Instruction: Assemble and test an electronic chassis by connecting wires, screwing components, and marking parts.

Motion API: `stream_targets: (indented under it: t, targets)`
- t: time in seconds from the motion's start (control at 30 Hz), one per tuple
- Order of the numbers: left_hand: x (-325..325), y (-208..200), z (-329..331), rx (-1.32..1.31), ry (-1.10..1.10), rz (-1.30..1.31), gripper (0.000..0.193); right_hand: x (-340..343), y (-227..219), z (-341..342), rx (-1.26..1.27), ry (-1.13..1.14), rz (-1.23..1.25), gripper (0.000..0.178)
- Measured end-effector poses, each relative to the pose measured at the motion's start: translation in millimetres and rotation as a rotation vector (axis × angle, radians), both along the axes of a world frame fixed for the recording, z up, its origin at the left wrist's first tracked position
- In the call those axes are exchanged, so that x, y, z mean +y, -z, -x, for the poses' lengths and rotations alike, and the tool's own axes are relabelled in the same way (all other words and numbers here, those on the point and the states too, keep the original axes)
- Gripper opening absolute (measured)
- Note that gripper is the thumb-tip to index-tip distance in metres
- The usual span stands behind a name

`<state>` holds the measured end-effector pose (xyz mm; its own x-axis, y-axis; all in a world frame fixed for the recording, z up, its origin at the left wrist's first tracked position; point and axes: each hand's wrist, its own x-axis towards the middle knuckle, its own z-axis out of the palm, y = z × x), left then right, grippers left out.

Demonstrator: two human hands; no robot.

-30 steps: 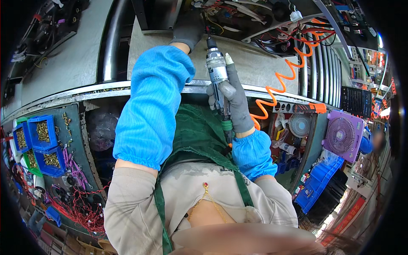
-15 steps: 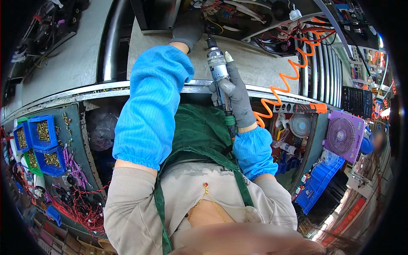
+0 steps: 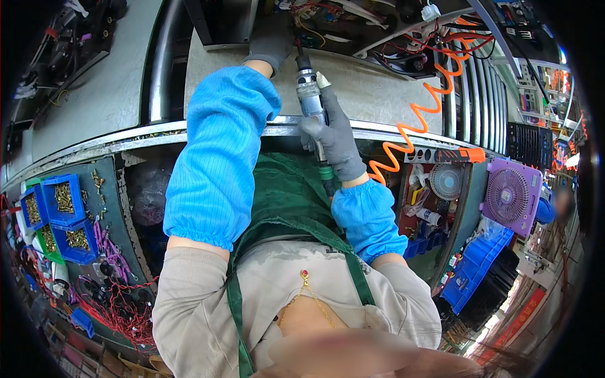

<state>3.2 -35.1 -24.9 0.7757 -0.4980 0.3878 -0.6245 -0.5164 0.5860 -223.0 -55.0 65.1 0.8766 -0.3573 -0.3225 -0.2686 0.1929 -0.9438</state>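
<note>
A silver air screwdriver [image 3: 309, 96] with a green collar at its rear lies in the grip of my right hand [image 3: 336, 137], which wears a grey glove with a pale fingertip. Its bit points away from me, into the open side of a metal housing [image 3: 409, 31] full of wires. My left hand [image 3: 272, 45], in a dark grey glove, reaches into the shadow at this housing beside the bit. The fingers of that hand are too dark to make out, so whether they hold anything does not show. Blue sleeve covers wrap both forearms.
An orange coiled hose [image 3: 421, 123] hangs at the right. Blue bins [image 3: 74, 217] of brass-coloured screws stand at the left, near red wire bundles [image 3: 120, 318]. A purple fan [image 3: 509, 192] and a blue tray [image 3: 469, 271] are at the right. A metal rail [image 3: 378, 134] edges the bench.
My right hand and the screwdriver have shifted left and slightly away from me. My left hand has moved a little to the left and farther in.
</note>
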Motion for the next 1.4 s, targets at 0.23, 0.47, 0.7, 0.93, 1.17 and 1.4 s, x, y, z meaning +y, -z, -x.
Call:
stream_targets:
  t: [0.23, 0.47, 0.7, 0.93, 1.17, 1.4]
  targets:
    - [-3.5, -2.8, 1.1, 0.019, 0.008, 0.048, 0.015, -22.7, 28.1, 2.5, -0.352, -0.053, -0.752, 0.092]
    - [-2.5, 1.3, 3.5, -0.043, 0.013, 0.022, 0.017, 18.8, 2.2, -13.6, -0.154, 0.046, -0.367, 0.083]
    - [-5.2, -4.6, 6.0, -0.038, -0.064, 0.015, 0.017, 17.8, 34.5, -10.5, -0.469, 0.015, -1.049, 0.071]
    - [-6.5, -7.1, 7.9, -0.032, -0.153, 0.003, 0.018, 13.3, 22.8, -7.8, -0.43, 0.033, -0.995, 0.065]
    - [-9.1, -6.9, 8.7, -0.023, -0.236, -0.018, 0.018, 11.2, 26.4, -6.6, -0.412, 0.057, -0.987, 0.063]
    - [-3.4, -9.2, 14.0, -0.019, -0.302, -0.067, 0.02, 13.2, 22.9, -9.9, -0.364, 0.067, -0.841, 0.066]
